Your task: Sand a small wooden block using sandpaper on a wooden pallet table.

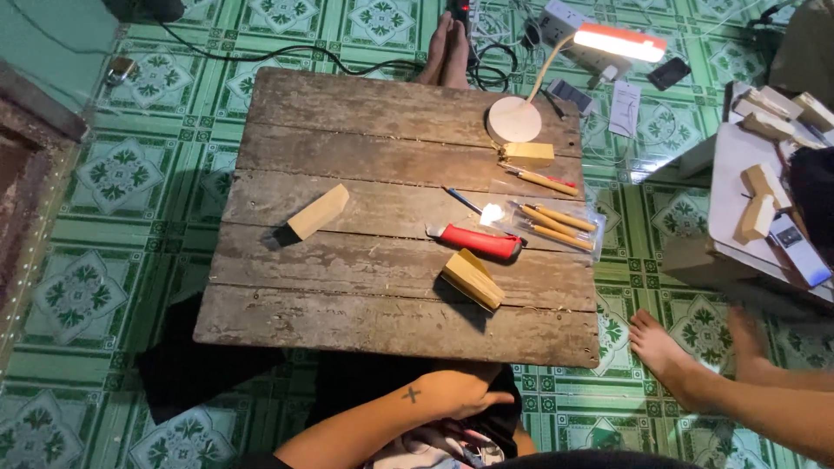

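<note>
1. A low table (365, 321) of weathered wooden planks stands on a floor (113, 174) of green patterned tiles.
2. A lit desk lamp (618, 42) on a round base glows at the table's far right corner.
3. Black cables (287, 54) trail over the tiles beyond the far edge, by a white power strip (563, 17).

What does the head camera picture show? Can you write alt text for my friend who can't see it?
A low wooden board table on green patterned tiles holds two wood blocks, a red utility knife, carving tools and a lit desk lamp. One hand rests near the table's front edge, holding nothing.
</note>
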